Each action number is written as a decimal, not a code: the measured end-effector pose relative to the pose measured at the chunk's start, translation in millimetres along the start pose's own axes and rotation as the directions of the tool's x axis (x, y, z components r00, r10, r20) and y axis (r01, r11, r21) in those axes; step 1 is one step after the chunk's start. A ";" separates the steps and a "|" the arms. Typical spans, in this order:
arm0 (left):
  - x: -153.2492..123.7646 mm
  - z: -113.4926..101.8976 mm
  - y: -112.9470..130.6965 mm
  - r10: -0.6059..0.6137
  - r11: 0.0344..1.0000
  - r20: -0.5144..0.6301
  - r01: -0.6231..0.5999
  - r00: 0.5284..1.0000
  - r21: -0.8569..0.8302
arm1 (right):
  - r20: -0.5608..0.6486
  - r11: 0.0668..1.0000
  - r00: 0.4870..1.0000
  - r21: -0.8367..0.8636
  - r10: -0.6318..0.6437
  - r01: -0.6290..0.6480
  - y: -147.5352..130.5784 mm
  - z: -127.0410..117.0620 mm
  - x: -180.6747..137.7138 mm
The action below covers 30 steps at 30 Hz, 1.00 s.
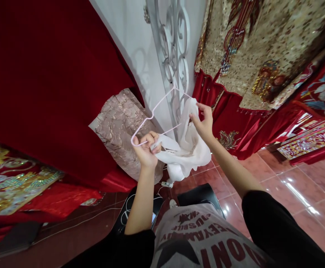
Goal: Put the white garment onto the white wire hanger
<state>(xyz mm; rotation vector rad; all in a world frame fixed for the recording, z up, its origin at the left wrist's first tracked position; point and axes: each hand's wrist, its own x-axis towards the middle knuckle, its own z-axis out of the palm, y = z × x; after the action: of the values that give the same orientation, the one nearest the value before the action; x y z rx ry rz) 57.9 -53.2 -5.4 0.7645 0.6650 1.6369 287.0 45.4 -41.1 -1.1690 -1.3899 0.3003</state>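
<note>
A pale pink clothes hanger [163, 99] hangs by its hook on the white scrolled metal stand [183, 26]. My left hand [148, 150] is closed around the hanger's left end and also has an edge of white cloth in its fingers. The thin white garment [198, 152] droops in loose folds between my hands. Its upper part covers the hanger's right end. My right hand [204, 121] pinches the garment there, thumb and fingers on the cloth. What kind of garment it is cannot be made out.
Red drapes [53, 74] fill the left side. A pinkish patterned cloth [120, 130] hangs behind my left hand. Gold sequinned garments [252, 56] hang at upper right. Below are a black seat [200, 195], a white cable [75, 225] and reddish floor tiles [288, 193].
</note>
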 end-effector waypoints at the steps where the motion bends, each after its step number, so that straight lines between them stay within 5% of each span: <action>1: 0.7 0.6 0.3 -0.002 1.000 -0.004 0.002 1.000 -0.009 | -0.020 0.997 0.997 -0.004 0.077 -0.077 8.7 1.1 11.3; 4: 1.6 0.0 2.1 -0.012 0.999 -0.015 0.011 1.000 -0.034 | 0.131 0.966 0.959 0.026 0.251 -0.257 28.7 5.2 39.1; 6: 2.3 -1.9 4.4 -0.022 0.999 -0.014 0.021 1.000 -0.030 | 0.193 0.966 0.950 0.035 0.247 -0.258 34.0 3.4 49.6; 9: 5.2 -5.4 9.1 -0.059 0.998 -0.034 0.059 0.998 -0.006 | 0.125 0.984 0.978 0.031 0.170 -0.175 32.9 -7.6 58.0; 12: 9.7 -7.8 12.3 -0.086 0.996 -0.076 0.085 0.993 -0.010 | 0.078 0.969 0.971 0.080 0.228 -0.234 28.6 -17.7 66.7; 17: 15.8 -9.7 10.7 -0.088 0.996 -0.095 0.087 0.992 -0.014 | 0.229 0.838 0.862 0.224 0.452 -0.498 22.4 -19.2 78.2; 25: 22.4 -16.5 9.1 -0.092 0.996 -0.091 0.093 0.992 0.002 | 0.218 0.934 0.925 0.109 0.312 -0.341 15.8 -22.3 66.6; 27: 22.9 -16.9 9.4 -0.089 0.996 -0.087 0.090 0.992 0.009 | 0.301 0.889 0.873 0.134 0.384 -0.438 12.9 -23.9 67.1; 30: 23.7 -15.9 9.9 -0.074 0.997 -0.107 0.076 0.992 0.009 | 0.484 0.768 0.723 0.150 0.493 -0.623 6.5 -29.4 75.2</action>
<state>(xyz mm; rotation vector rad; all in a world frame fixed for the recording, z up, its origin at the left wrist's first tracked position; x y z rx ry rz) 36.2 -32.1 -4.6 0.6577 0.7719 1.6140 333.6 92.5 5.6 -1.2911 -1.2426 1.2366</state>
